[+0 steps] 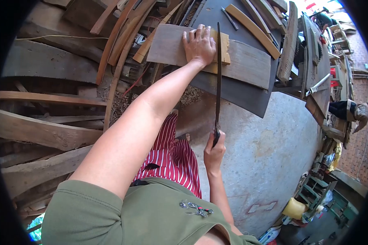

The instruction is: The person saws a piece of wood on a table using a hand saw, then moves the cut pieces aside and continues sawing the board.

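The saw (218, 81) is matt metal, the plank (167, 45) rough wood

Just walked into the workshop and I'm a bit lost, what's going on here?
A person is sawing wood by hand. Their left hand presses flat on a small yellowish wood piece that lies on a grey plank, itself on a dark board. Their right hand grips the handle of a hand saw, whose blade runs across the piece just beside the fingers. Scrap timber is piled to the left.
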{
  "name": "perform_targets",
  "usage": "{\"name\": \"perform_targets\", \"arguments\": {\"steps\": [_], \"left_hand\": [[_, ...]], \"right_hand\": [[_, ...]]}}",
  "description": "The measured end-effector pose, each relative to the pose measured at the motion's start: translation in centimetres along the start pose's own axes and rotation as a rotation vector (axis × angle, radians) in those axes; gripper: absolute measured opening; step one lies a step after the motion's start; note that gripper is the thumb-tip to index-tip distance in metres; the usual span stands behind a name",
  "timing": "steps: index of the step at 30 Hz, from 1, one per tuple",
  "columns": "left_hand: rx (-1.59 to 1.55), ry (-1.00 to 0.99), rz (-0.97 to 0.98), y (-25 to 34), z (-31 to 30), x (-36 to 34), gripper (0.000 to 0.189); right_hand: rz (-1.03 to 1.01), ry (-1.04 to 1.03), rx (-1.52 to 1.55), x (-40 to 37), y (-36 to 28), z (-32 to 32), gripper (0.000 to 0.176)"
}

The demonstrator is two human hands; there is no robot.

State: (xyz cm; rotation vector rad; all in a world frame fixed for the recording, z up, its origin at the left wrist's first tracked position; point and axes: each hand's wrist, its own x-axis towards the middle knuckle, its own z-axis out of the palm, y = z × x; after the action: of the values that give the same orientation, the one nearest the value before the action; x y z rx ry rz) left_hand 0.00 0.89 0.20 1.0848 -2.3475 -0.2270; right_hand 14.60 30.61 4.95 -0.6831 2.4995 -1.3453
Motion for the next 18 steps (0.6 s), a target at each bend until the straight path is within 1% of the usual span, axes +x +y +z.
{"name": "perform_targets", "arguments": {"steps": [1, 5, 6, 8, 9, 11, 14, 15, 16, 18], "left_hand": [[0.003, -0.010, -0.001, 0.1, 0.0, 0.0, 0.049], [-0.011, -0.015, 0.003, 0.0, 0.2, 0.0, 0.050], [-0.013, -0.022, 0.019, -0.1, 0.4, 0.1, 0.050], [0.002, 0.020, 0.013, -0.2, 1.1, 0.1, 0.050], [-0.003, 0.018, 0.014, -0.2, 1.1, 0.2, 0.049], [-0.010, 0.024, 0.020, 0.0, 1.1, 0.1, 0.049], [-0.004, 0.041, 0.020, -0.1, 1.0, 0.0, 0.049], [-0.010, 0.037, 0.018, -0.1, 1.0, 0.0, 0.049], [-0.021, 0.034, 0.022, 0.0, 0.9, 0.0, 0.049], [-0.011, 0.035, 0.027, 0.1, 0.8, 0.1, 0.049]], "right_hand": [[-0.045, -0.020, -0.080, 1.3, -0.1, 0.1, 0.021], [-0.152, 0.011, -0.063, 10.5, -0.5, 3.5, 0.021], [-0.140, 0.023, -0.059, 12.0, -0.9, 4.2, 0.021], [-0.011, -0.021, -0.145, 13.5, -1.4, 4.6, 0.021], [-0.006, -0.015, -0.152, 12.6, -1.2, 4.2, 0.021], [-0.088, 0.043, -0.024, 9.0, -0.7, 3.4, 0.020], [0.005, -0.006, -0.003, 1.8, 1.0, 0.9, 0.018], [0.048, -0.029, -0.005, 0.6, 0.8, 0.4, 0.018], [0.048, -0.032, -0.005, 0.6, 0.8, 0.5, 0.018], [-0.033, -0.018, -0.082, 1.5, 0.7, 0.6, 0.021]]}}
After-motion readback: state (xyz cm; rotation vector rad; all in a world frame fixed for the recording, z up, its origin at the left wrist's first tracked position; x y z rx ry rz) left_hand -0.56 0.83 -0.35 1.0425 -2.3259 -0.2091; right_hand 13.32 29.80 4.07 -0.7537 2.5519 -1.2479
